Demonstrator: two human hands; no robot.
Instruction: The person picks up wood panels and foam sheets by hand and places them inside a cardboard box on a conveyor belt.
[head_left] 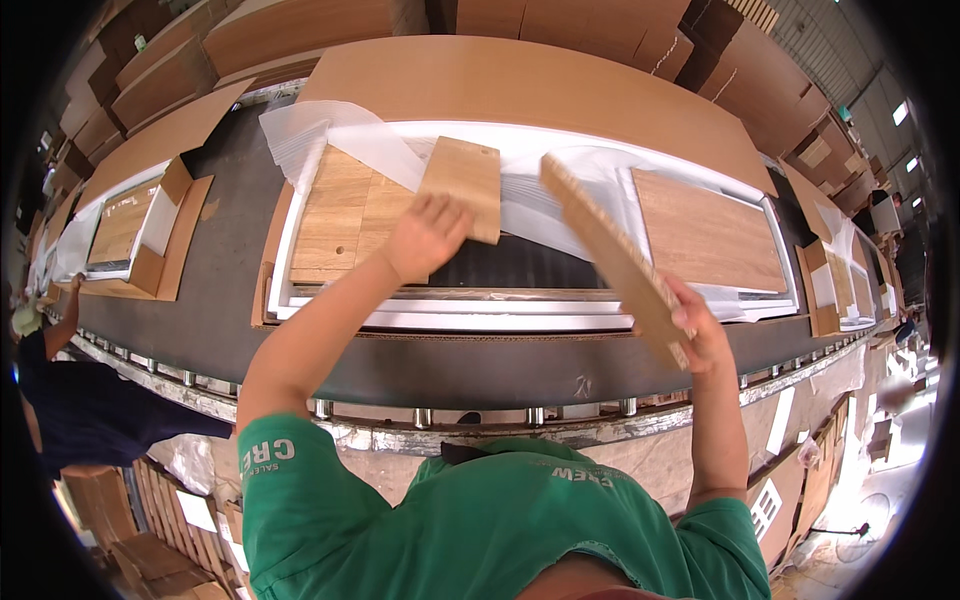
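In front of me lies a long open carton (535,334) edged with white foam (430,313). My left hand (430,236) is closed, fingers curled over the lower left edge of a wood-grain panel (468,180) tilted above the carton's middle. My right hand (697,330) grips the near end of a second wood-grain panel (612,248), which stands on edge and slants to the far left. More wooden panels (340,215) fill the carton's left end, and another flat panel (710,232) lies at its right. Crumpled translucent foam sheet (545,208) lies between them.
The carton rests on a dark conveyor belt (225,250) with metal rollers along its near edge. Other open cartons stand at left (160,240) and right (835,285). A co-worker (90,400) is at the far left. Stacked cardboard (600,30) lines the back.
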